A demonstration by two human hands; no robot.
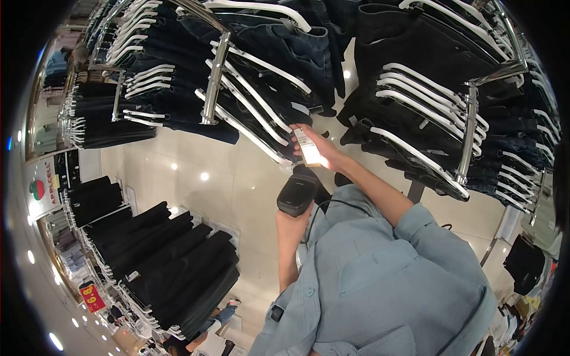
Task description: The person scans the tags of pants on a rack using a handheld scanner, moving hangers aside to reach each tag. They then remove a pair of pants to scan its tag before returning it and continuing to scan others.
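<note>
My right hand (320, 147) pinches a paper price tag (306, 148) between thumb and fingers. A bright patch lights the tag's lower part. Wrapped round a black handheld scanner (298, 193), my left hand (294, 222) holds it just below the tag, its front end towards the tag. A thin black cord (347, 203) runs near the scanner across my shirt. Beside my right hand hang dark trousers on white hangers (252, 101); the end of the nearest hanger lies close to the tag. Whether the tag is attached to a garment is hidden.
Chrome rack arms (217, 77) stick out ahead of me. Another rack of black trousers (404, 113) hangs to the right. More black garments (172, 255) hang at lower left, near a red price sign (92, 296). A person's legs (222, 314) show at the bottom.
</note>
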